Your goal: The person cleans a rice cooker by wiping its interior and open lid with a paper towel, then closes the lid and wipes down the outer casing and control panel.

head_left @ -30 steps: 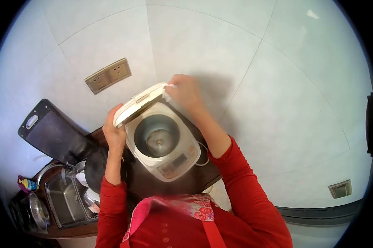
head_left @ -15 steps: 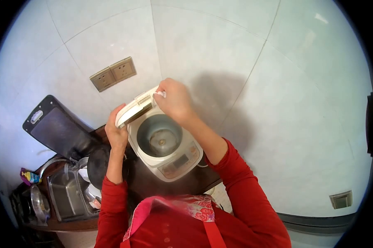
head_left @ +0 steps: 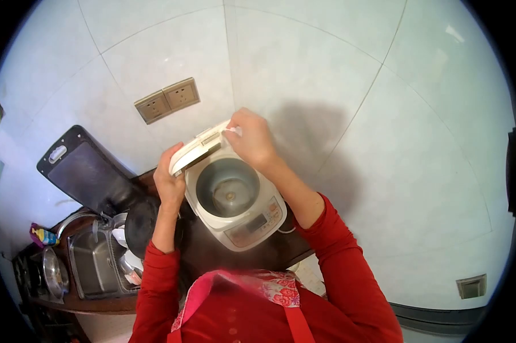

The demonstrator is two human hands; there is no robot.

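A white rice cooker (head_left: 243, 235) stands on the dark counter with its lid (head_left: 199, 150) raised. Its inner pot is out, so the grey heating chamber (head_left: 228, 186) shows, with a small round sensor at the bottom. My left hand (head_left: 169, 177) grips the left edge of the lid, fingers behind it. My right hand (head_left: 251, 137) is closed on a small white cloth or tissue (head_left: 235, 131), pressed at the lid's right end. Most of that white piece is hidden by my fingers.
Left of the cooker, a dark cutting board (head_left: 89, 171) leans against the wall near a round black pan (head_left: 140, 228). Farther left is a steel sink (head_left: 92, 263) with dishes in a rack. Wall sockets (head_left: 166, 101) sit above the counter.
The whole view has shifted slightly, so things appear a little farther right. Both hands keep their places on the lid, and the right still holds the white piece.
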